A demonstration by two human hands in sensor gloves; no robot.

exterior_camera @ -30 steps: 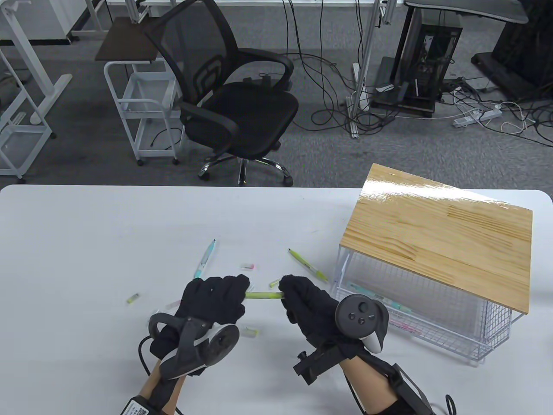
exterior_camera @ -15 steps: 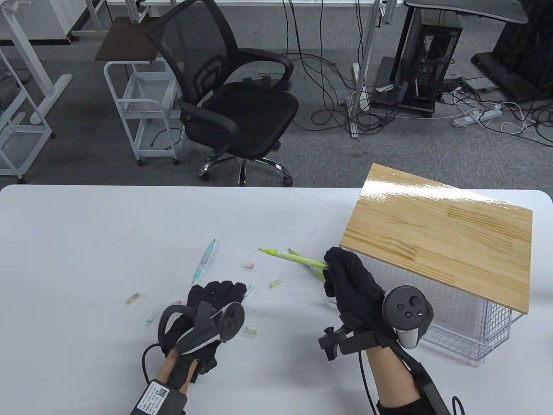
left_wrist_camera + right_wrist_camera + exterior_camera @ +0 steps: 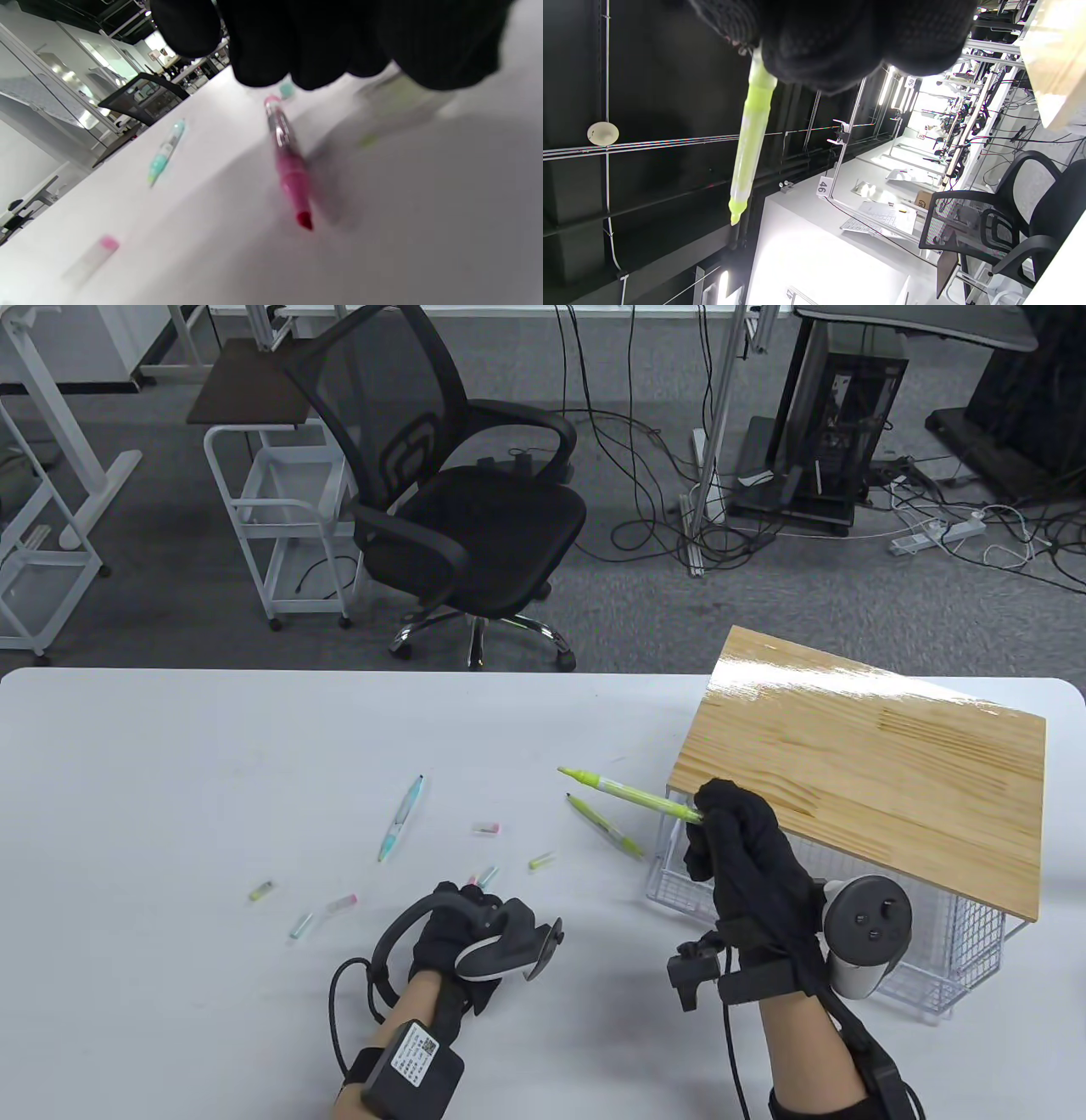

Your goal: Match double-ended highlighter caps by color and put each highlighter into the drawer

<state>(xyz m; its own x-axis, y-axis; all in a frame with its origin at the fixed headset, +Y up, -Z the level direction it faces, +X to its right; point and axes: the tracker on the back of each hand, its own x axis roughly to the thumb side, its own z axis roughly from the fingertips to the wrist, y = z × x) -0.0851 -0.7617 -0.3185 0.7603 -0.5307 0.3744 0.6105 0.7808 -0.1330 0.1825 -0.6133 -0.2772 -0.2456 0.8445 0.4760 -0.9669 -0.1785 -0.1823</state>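
Note:
My right hand [image 3: 711, 817] grips a yellow-green highlighter [image 3: 632, 796] by one end, held in the air. Its bare tip points up-left, away from the drawer. The hand hovers over the front of the pulled-out wire drawer [image 3: 674, 891]. In the right wrist view the highlighter [image 3: 751, 140] sticks out from the gloved fingers [image 3: 831, 38]. My left hand [image 3: 475, 920] is low over the table, fingers loosely curled. Below it lie a pink highlighter [image 3: 286, 165] and a blurred clear cap [image 3: 398, 99]; I see neither gripped.
A teal highlighter [image 3: 400, 819] and a thin green one [image 3: 604, 825] lie mid-table. Several loose caps are scattered: pink [image 3: 485, 827], yellow-green [image 3: 540, 861], yellow [image 3: 260, 890], teal [image 3: 299, 925]. The wooden top [image 3: 865, 763] covers the drawer's wire frame. An office chair [image 3: 475, 517] stands beyond the table.
The left hand let go of the yellow-green highlighter and dropped back toward the table's near edge. The right hand carried the highlighter right and up to the drawer front.

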